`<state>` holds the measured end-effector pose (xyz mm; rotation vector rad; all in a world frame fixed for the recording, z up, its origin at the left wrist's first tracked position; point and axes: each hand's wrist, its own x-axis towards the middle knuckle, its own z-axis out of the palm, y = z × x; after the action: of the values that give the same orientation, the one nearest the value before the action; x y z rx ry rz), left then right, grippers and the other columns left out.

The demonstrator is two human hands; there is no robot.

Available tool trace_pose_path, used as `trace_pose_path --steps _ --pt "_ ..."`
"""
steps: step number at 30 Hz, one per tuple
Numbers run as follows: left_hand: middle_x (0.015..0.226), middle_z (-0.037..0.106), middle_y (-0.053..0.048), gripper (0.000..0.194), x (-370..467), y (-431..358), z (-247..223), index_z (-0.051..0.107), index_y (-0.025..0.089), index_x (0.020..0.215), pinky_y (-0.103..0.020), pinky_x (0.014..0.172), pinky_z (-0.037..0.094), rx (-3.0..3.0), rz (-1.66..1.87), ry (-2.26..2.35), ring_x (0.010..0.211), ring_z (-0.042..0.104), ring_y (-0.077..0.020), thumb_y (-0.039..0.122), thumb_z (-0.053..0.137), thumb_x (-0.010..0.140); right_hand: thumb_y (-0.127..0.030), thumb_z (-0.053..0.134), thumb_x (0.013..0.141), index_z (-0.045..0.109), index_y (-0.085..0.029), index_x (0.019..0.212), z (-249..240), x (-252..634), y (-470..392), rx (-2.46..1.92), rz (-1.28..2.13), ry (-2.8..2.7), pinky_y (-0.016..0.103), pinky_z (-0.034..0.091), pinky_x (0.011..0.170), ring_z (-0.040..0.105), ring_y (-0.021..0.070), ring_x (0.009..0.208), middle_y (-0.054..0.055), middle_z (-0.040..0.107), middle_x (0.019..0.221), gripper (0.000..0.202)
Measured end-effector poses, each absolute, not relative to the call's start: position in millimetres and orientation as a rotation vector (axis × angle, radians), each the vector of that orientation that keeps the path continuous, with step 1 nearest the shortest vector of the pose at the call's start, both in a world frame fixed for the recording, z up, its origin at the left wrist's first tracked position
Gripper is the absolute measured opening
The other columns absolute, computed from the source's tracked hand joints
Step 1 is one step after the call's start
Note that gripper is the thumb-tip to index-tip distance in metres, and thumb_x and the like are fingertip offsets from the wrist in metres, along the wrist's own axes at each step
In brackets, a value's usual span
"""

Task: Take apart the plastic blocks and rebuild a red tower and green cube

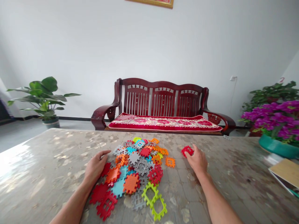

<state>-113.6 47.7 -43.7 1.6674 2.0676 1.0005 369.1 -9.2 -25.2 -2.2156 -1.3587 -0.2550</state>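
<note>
Interlocking square plastic pieces in red, orange, blue, grey and green lie in a loose pile (134,158) on the patterned table (65,149). To the right of the pile, my right hand (198,159) has its thumb and fingers around the edges of a red windowed piece (187,151). At the pile's left edge rests my left hand (96,165), its fingers apart and beside a dark red piece (106,169). An orange windowed piece (170,162) sits between the pile and my right hand. Two green frames (158,207) overlap at the near end.
Purple flowers in a teal pot (277,146) stand at the table's right, with a notebook (286,172) nearer. A small grey piece (227,137) lies by the far edge. Behind the table are a wooden bench (163,96) and a potted plant (50,122).
</note>
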Motion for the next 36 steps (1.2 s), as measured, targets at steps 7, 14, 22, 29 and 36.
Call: trace_pose_path --steps 7,14,22,29,36 --pt "0.097 0.076 -0.006 0.04 -114 47 -44 0.072 0.023 0.113 -0.03 0.076 0.048 1.677 0.996 2.071 0.089 0.068 -0.024 0.035 0.046 0.084 -0.05 0.058 0.083 0.049 -0.012 0.138 -24 364 -3 -2.339 -0.195 -1.401 0.038 0.046 0.086 0.061 0.0317 0.108 0.015 0.068 0.117 0.068" --pt "0.093 0.076 -0.005 0.04 -114 49 -46 0.073 0.023 0.111 -0.028 0.069 0.048 1.679 0.998 2.065 0.083 0.068 -0.0224 0.035 0.047 0.084 -0.047 0.056 0.086 0.049 -0.011 0.136 -21 359 -2 -2.439 -0.244 -1.455 0.038 0.044 0.086 0.061 0.0319 0.107 0.017 0.069 0.112 0.063" --pt "0.095 0.076 -0.005 0.04 -114 48 -43 0.073 0.024 0.112 -0.029 0.07 0.048 1.657 0.973 2.066 0.084 0.068 -0.0229 0.036 0.046 0.085 -0.044 0.051 0.09 0.053 -0.011 0.129 -22 350 -2 -2.485 -0.341 -1.499 0.04 0.043 0.084 0.058 0.0332 0.109 0.02 0.065 0.114 0.052" --pt "0.095 0.076 -0.005 0.04 -111 45 -39 0.073 0.023 0.11 -0.03 0.074 0.048 1.682 0.997 2.068 0.085 0.068 -0.023 0.033 0.045 0.084 -0.042 0.052 0.089 0.055 -0.01 0.128 -24 348 -5 -2.464 -0.367 -1.468 0.043 0.044 0.085 0.056 0.0346 0.109 0.02 0.063 0.117 0.05" --pt "0.085 0.075 -0.004 0.041 -109 43 -37 0.074 0.023 0.11 -0.029 0.071 0.049 1.689 0.999 2.073 0.081 0.068 -0.0228 0.034 0.044 0.084 -0.027 0.052 0.082 0.068 -0.021 0.105 -19 317 -21 -1.645 0.071 -1.81 0.034 0.048 0.087 0.063 0.0213 0.094 0.007 0.071 0.103 0.028"
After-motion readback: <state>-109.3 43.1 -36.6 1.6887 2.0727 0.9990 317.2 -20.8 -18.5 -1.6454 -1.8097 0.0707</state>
